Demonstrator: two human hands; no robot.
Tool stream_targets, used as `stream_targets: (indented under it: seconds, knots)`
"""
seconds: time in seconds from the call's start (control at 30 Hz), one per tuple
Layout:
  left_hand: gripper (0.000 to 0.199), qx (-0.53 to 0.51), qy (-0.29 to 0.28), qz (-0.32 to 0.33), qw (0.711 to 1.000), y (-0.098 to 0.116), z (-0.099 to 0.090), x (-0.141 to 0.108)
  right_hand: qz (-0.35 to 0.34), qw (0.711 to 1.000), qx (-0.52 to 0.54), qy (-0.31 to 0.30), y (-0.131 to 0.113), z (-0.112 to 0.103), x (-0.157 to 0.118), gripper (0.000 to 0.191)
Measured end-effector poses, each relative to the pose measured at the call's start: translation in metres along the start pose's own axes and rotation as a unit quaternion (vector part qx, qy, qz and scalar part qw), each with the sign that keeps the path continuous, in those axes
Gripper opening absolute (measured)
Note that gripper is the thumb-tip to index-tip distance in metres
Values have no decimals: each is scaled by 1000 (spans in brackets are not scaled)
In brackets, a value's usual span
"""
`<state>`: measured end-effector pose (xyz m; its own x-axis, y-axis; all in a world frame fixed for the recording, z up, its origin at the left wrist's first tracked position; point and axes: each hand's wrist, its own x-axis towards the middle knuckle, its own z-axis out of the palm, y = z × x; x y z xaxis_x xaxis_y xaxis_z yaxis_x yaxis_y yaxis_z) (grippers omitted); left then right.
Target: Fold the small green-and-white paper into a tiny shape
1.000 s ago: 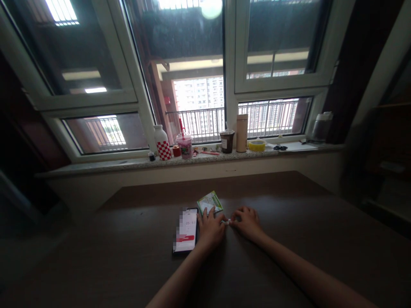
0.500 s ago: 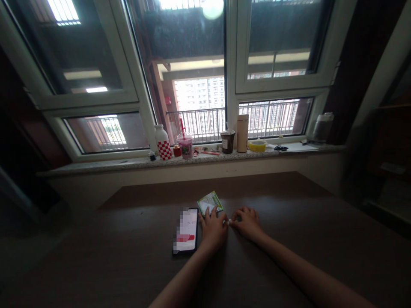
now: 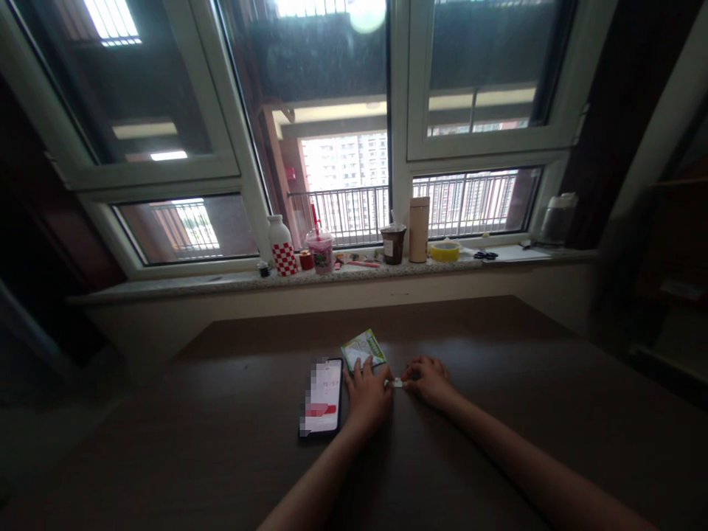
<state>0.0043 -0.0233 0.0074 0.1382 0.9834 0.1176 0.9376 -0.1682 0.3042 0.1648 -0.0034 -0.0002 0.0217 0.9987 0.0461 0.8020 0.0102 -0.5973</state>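
Observation:
A small white piece (image 3: 397, 383) lies between my two hands, too small to name. My left hand (image 3: 368, 391) has its thumb and a finger at the left end of the piece, while its other fingers spread toward a green and white packet (image 3: 363, 349). At the right end, my right hand (image 3: 428, 380) pinches the piece with thumb and finger, its other fingers curled. A phone (image 3: 322, 398) with a lit screen lies just left of my left hand.
The brown table (image 3: 221, 457) reaches to a window sill (image 3: 221, 284). On the sill stand a checkered bottle (image 3: 284, 251), a pink cup (image 3: 321, 254), a dark cup (image 3: 393, 245), a tan flask (image 3: 419, 230), yellow tape (image 3: 445, 253) and scissors (image 3: 485, 255).
My right hand has shifted slightly to the right, and more of the white piece shows between the hands. My left hand has barely moved.

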Motion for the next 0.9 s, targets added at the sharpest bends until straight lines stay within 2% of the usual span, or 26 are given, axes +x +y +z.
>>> stream_targets:
  seconds: [0.47, 0.67, 0.9]
  knots:
    - [25, -2, 12, 2, 1000, 1, 0, -4, -27, 999, 18, 5, 10, 1, 0, 19]
    - [24, -13, 34, 8, 999, 2, 1, -4, -28, 999, 22, 5, 11, 3, 2, 17]
    - [27, -13, 34, 2, 999, 4, 0, -2, -50, 998, 16, 36, 10, 5, -3, 16]
